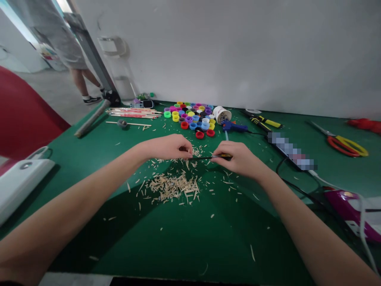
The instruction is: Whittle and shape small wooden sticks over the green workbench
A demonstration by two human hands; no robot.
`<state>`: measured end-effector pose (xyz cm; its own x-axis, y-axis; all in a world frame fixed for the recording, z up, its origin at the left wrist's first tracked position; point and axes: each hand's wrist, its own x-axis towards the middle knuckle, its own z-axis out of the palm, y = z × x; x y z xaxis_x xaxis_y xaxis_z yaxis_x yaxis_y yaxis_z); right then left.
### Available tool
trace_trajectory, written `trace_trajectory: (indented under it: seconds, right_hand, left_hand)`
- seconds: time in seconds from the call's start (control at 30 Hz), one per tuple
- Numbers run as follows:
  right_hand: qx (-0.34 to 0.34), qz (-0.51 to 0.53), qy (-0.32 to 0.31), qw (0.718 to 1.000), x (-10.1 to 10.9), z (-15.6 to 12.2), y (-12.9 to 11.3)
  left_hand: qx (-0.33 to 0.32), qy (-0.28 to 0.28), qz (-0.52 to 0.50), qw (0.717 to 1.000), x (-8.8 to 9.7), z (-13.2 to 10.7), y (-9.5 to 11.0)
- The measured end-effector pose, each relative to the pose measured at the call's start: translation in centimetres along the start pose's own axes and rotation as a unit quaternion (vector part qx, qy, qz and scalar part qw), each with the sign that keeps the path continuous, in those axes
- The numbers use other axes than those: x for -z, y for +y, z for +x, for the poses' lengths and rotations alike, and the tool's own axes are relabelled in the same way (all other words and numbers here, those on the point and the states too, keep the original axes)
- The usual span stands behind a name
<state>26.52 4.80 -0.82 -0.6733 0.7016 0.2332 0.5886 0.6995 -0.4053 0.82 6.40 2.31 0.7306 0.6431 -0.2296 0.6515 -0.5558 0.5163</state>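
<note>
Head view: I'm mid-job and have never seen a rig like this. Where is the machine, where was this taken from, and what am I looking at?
There is no machine here: these are a person's two bare hands. The one picture comes from a camera worn on that person's head, looking forward and down.

The right hand grips a thin dark tool with a black-and-yellow handle. The left hand has its fingers closed at the tool's other end; what they pinch is too small to tell.

On the green table, pale wood-like chips lie in a loose pile nearer the camera than the hands. Beyond them are colourful round caps and a blue glue gun. Scissors lie at the far right.
</note>
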Motion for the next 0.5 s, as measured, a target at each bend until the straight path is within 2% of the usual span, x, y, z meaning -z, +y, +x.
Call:
trace_trajectory:
  seconds: [0.23, 0.5]
  right_hand:
    - [-0.006, -0.006, -0.038, 0.999, 0.1, -0.1, 0.2]
    - [0.002, -0.058, 0.0, 0.998, -0.7, -0.1, 0.9]
  left_hand:
    - [0.063, 0.048, 0.027, 0.997, 1.1, -0.6, -1.4]
    - [0.035, 0.061, -0.002, 0.998, -0.6, 0.5, -0.8]
